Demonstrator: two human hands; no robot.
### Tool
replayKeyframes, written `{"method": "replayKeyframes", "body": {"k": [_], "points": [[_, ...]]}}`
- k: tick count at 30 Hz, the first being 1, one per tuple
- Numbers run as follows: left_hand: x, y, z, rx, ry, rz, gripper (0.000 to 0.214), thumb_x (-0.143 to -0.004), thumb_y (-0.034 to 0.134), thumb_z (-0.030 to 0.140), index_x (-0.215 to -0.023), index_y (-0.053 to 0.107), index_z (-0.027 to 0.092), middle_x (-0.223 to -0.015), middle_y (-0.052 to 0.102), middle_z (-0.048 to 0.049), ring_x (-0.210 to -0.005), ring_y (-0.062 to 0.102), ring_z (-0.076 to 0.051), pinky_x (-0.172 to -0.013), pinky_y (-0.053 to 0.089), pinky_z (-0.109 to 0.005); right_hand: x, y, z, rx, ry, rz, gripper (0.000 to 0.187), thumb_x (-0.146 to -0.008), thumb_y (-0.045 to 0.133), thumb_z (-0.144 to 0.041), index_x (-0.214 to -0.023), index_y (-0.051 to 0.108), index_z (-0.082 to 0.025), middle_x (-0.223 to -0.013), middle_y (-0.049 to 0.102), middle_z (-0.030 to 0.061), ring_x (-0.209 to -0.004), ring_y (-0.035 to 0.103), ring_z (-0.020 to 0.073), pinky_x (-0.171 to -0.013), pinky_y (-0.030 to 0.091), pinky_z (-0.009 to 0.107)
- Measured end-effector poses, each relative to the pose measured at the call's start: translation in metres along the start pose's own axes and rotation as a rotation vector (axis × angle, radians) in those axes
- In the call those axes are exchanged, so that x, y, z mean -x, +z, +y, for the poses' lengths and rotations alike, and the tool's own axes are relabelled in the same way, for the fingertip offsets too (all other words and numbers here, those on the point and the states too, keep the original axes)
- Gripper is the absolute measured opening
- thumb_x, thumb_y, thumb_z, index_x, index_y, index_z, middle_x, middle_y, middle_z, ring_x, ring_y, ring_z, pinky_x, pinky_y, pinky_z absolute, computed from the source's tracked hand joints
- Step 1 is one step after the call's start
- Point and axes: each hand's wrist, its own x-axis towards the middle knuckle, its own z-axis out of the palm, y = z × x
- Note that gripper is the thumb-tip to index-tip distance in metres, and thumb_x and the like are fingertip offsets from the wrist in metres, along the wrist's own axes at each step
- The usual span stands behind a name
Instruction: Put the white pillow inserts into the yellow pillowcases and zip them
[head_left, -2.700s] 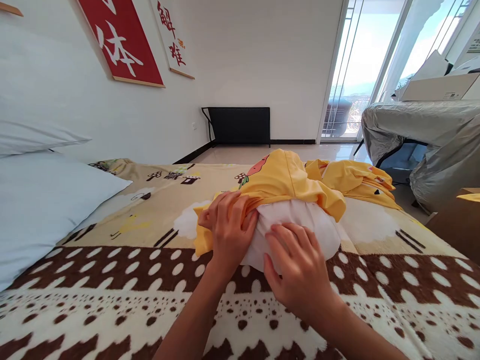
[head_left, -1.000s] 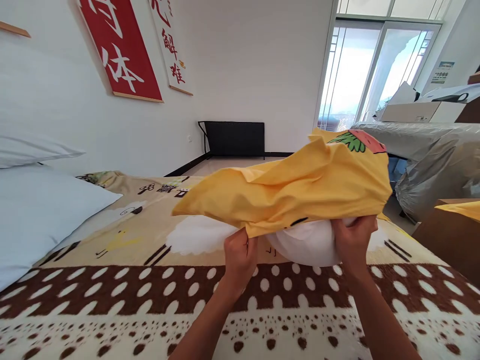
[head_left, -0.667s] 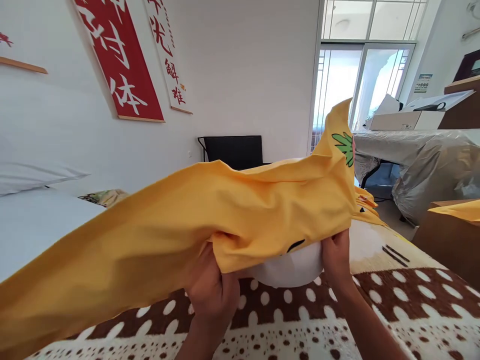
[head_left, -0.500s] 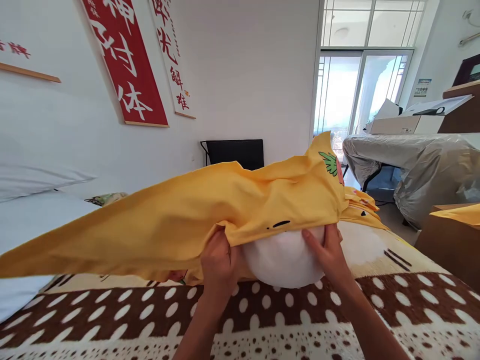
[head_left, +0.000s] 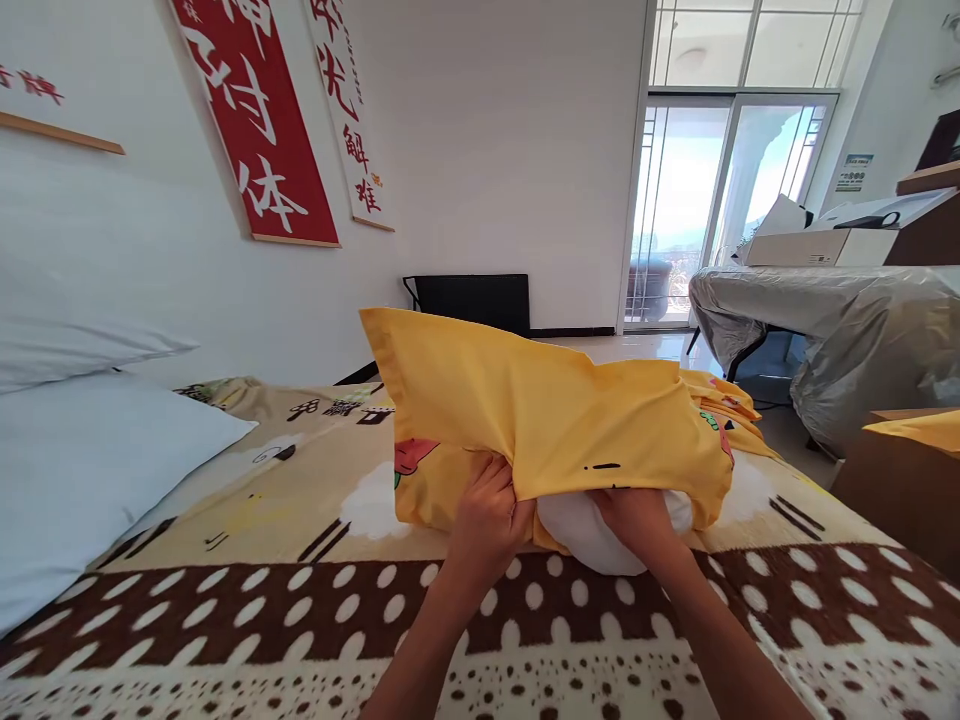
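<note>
A yellow pillowcase (head_left: 592, 410) with printed fruit lies across the middle, its far left end raised. My left hand (head_left: 491, 510) is closed round a bunched part of its near edge. From under that edge a white pillow (head_left: 577, 530) bulges out, the rest of it covered by the yellow cloth. My right hand (head_left: 637, 520) grips the pillow at the opening, with its fingertips hidden beneath the cloth. Both hands are just above the patterned blanket (head_left: 285, 620).
White pillows (head_left: 97, 460) lie at the left. More folded yellow cloth (head_left: 720, 400) sits behind the pillowcase. At the right are a cardboard box (head_left: 892, 500) with yellow cloth on it and a plastic-covered table (head_left: 840, 310) carrying a white box. A black folded item (head_left: 472, 303) leans near the wall.
The pillowcase's long left end has swung up and inward, baring the blanket there. My left hand has moved right with the edge. My right hand has gone further under the cloth.
</note>
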Motion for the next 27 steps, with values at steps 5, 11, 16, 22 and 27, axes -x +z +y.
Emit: {"method": "replayKeyframes", "body": {"k": [5, 11, 16, 22, 27], "points": [[0.002, 0.005, -0.008, 0.058, -0.045, -0.035, 0.031, -0.089, 0.043, 0.018, -0.067, 0.065, 0.016, -0.076, 0.068, -0.0068, -0.087, 0.064, -0.020, -0.084, 0.052, -0.035, 0.004, -0.016, -0.001, -0.101, -0.090, 0.015, 0.038, -0.091, 0.048, -0.037, -0.122, 0.063, -0.021, -0.129, 0.060, 0.0091, -0.125, 0.050, 0.0300, -0.106, 0.038, 0.047], [0.009, 0.021, -0.016, 0.094, -0.050, -0.180, 0.026, -0.088, 0.040, 0.016, -0.088, 0.066, 0.016, -0.099, 0.069, -0.0094, -0.101, 0.060, -0.021, -0.093, 0.047, -0.037, 0.019, -0.039, -0.014, -0.183, -0.183, 0.068, 0.041, -0.088, 0.048, -0.042, -0.119, 0.063, -0.018, -0.115, 0.066, 0.0131, -0.114, 0.058, 0.0321, -0.098, 0.047, 0.045], [0.029, 0.050, -0.039, -0.093, -0.170, -0.435, 0.044, -0.084, 0.041, 0.015, -0.128, 0.047, 0.014, -0.132, 0.052, -0.0146, -0.126, 0.044, -0.025, -0.103, 0.033, -0.047, 0.017, -0.037, -0.014, -0.197, -0.039, 0.204, 0.049, -0.086, 0.051, -0.046, -0.126, 0.054, -0.019, -0.119, 0.061, 0.0164, -0.119, 0.052, 0.0355, -0.098, 0.043, 0.053], [0.038, 0.057, -0.052, -0.188, -0.251, -0.486, 0.027, -0.079, 0.045, 0.016, -0.103, 0.057, 0.015, -0.102, 0.059, -0.0124, -0.104, 0.052, -0.029, -0.085, 0.037, -0.044, 0.009, -0.035, -0.013, -0.180, -0.148, -0.007, 0.067, -0.084, 0.055, -0.033, -0.145, 0.029, -0.024, -0.144, 0.041, 0.0138, -0.135, 0.034, 0.0299, -0.108, 0.030, 0.052], [0.025, 0.034, -0.049, -0.133, -0.237, -0.488, 0.010, -0.077, 0.045, 0.017, -0.079, 0.055, 0.017, -0.086, 0.060, -0.0066, -0.093, 0.052, -0.024, -0.080, 0.032, -0.040, 0.014, -0.021, -0.014, -0.044, -0.462, -0.347, 0.070, -0.074, 0.063, -0.021, -0.140, 0.039, -0.029, -0.155, 0.022, 0.0060, -0.144, 0.014, 0.0234, -0.115, 0.010, 0.051]]}}
